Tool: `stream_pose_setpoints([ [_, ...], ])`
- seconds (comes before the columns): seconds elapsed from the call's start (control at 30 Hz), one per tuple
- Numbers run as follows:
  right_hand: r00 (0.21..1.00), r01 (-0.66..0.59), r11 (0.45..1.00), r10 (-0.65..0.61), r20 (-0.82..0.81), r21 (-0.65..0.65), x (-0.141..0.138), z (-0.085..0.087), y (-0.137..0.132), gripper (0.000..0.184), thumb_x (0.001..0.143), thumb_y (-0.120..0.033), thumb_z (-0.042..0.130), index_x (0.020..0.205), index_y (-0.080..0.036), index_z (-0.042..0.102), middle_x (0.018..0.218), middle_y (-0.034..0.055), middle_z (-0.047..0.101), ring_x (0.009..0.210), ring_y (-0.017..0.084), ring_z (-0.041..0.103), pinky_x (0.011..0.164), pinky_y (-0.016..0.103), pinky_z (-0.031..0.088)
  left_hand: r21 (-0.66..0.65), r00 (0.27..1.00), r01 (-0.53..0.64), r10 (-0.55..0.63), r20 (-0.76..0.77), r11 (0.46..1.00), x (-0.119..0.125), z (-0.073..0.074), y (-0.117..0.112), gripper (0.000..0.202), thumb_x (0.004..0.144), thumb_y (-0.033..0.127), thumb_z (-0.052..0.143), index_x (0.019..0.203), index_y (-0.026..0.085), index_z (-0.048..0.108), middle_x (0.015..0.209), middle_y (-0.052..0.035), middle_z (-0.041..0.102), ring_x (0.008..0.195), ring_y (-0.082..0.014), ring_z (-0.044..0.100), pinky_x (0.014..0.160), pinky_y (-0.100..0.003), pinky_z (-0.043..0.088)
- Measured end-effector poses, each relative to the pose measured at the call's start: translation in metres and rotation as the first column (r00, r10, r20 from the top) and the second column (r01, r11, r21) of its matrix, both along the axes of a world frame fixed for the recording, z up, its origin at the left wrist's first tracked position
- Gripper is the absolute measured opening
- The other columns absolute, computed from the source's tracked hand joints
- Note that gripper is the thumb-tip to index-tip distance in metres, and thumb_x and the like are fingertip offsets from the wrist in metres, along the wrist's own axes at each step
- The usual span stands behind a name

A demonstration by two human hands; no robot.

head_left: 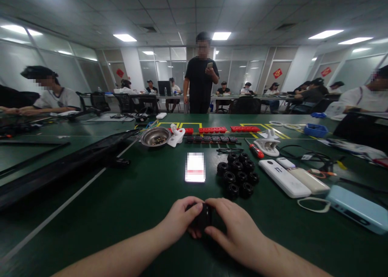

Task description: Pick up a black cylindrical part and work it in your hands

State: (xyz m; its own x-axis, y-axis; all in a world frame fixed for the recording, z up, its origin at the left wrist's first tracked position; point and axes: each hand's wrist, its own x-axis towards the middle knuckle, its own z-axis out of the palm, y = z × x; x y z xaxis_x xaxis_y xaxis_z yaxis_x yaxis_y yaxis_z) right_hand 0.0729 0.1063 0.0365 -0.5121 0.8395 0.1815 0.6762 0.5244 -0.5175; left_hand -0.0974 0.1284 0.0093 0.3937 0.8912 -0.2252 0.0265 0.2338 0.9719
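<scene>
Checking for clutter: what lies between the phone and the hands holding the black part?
Nothing: in the head view only bare green table lies between the phone and the left hand and right hand gripping the black part.

**On the green table and beyond**

A lit phone point(195, 167) lies mid-table. Behind it stand a steel bowl point(155, 137), red trays point(226, 129) and a red-handled screwdriver point(254, 149). White power banks point(285, 177) and a pale blue case point(357, 208) lie at right. A person in black point(200, 77) stands behind the table.
</scene>
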Motion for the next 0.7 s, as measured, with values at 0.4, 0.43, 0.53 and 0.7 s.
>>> stream_pose_setpoints([
  [0.4,0.992,-0.013,0.986,-0.008,-0.126,-0.165,-0.001,-0.0014,0.0012,0.029,0.074,-0.026,0.053,0.102,-0.021,0.05,0.093,0.0033,0.059,0.082,0.016,0.054,0.071,0.027,0.041,0.165,0.999,0.01,-0.002,-0.05,0.986,-0.0028,0.0027,-0.0047,0.041,0.069,0.046,0.053,0.092,0.012,0.053,0.077,-0.0043,0.055,0.055,-0.0106,0.054,0.046,-0.022,0.044],
  [0.43,0.991,-0.021,0.992,0.004,-0.131,-0.126,-0.001,-0.0023,0.0009,0.035,0.072,-0.023,0.055,0.106,-0.021,0.048,0.099,0.0038,0.057,0.089,0.017,0.052,0.077,0.028,0.04,0.148,0.999,0.006,0.001,-0.048,0.989,-0.0032,0.0013,-0.0036,0.041,0.07,0.047,0.051,0.092,0.012,0.052,0.076,-0.0039,0.055,0.051,-0.0095,0.053,0.045,-0.022,0.044],
  [0.53,0.993,-0.009,0.999,0.003,-0.122,-0.047,-0.0006,-0.0029,-0.0004,0.045,0.069,-0.022,0.057,0.112,-0.02,0.043,0.11,0.0056,0.052,0.098,0.018,0.048,0.085,0.031,0.036,0.15,0.999,-0.011,0.016,-0.034,0.989,-0.004,-0.0011,-0.0025,0.042,0.069,0.047,0.051,0.09,0.011,0.053,0.073,-0.0026,0.053,0.048,-0.0085,0.051,0.043,-0.021,0.042],
  [0.7,0.994,0.064,0.988,-0.075,-0.081,-0.137,-0.0005,0.0024,-0.0005,0.032,0.077,-0.035,0.049,0.106,-0.02,0.046,0.089,0.0038,0.058,0.079,0.017,0.054,0.069,0.029,0.042,0.229,0.998,-0.003,0.016,-0.054,0.973,-0.0048,0.0012,-0.0072,0.04,0.067,0.045,0.056,0.091,0.013,0.053,0.076,-0.0032,0.053,0.06,-0.012,0.052,0.046,-0.021,0.044],
])
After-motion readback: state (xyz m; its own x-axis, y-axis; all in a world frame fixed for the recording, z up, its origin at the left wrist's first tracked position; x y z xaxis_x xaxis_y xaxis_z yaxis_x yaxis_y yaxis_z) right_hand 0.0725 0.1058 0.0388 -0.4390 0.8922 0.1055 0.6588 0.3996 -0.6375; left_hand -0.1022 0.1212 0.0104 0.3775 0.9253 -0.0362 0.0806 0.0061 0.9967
